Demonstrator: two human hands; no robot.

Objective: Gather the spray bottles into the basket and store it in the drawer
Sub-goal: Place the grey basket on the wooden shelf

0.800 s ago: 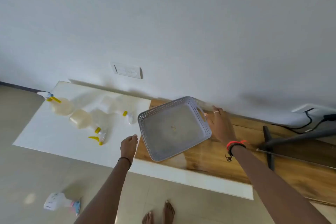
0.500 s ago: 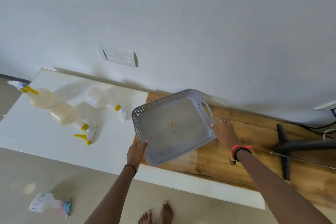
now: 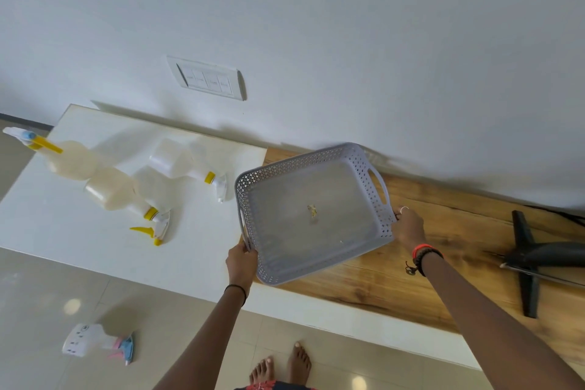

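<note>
Left hand [image 3: 242, 258] fingers curl around the grey perforated basket [image 3: 311, 215]'s near-left rim; right hand [image 3: 408, 226] fingers clamp its right rim, both arms outstretched. The basket sits over the wooden countertop [image 3: 443, 263]. 3 spray bottles [image 3: 110, 191] lie on the white slab [image 3: 79, 247], 1 pink-blue sprayer [image 3: 95, 342] on the floor.

Spray bottles: four — three on counter [image 3: 74, 158] [image 3: 122, 196] [image 3: 186, 163], one on floor [image 3: 95, 342]. Basket [image 3: 311, 212]: one.
</note>
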